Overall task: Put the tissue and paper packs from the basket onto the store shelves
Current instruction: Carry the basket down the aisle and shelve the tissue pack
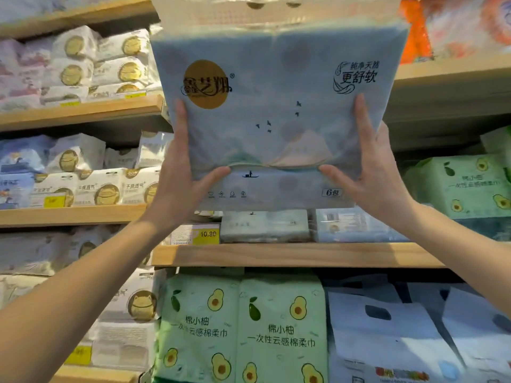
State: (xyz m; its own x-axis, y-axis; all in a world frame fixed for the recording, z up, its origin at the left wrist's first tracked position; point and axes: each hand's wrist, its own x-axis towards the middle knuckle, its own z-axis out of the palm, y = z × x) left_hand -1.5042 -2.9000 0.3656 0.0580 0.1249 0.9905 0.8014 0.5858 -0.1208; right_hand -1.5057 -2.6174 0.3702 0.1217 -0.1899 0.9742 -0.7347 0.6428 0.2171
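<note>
1. The wooden shelf (290, 254) ran across the middle of the view. It carried flat packs (265, 226) in the same pale design, and the gap above them looked like the place to fill.
2. The tissue pack (276, 106) was held upright in the air before that gap, printed face toward the person. Its lower edge was just above the flat packs.
3. To shelve it well, it should probably be kept level, squeezed only lightly so the soft wrapper did not buckle, and slid straight in clear of the packs below.
4. Both bare forearms reached up and forward.
5. The left hand (185, 172) and right hand (370, 175) gripped the pack's lower sides, thumbs pressed across its front.
</note>
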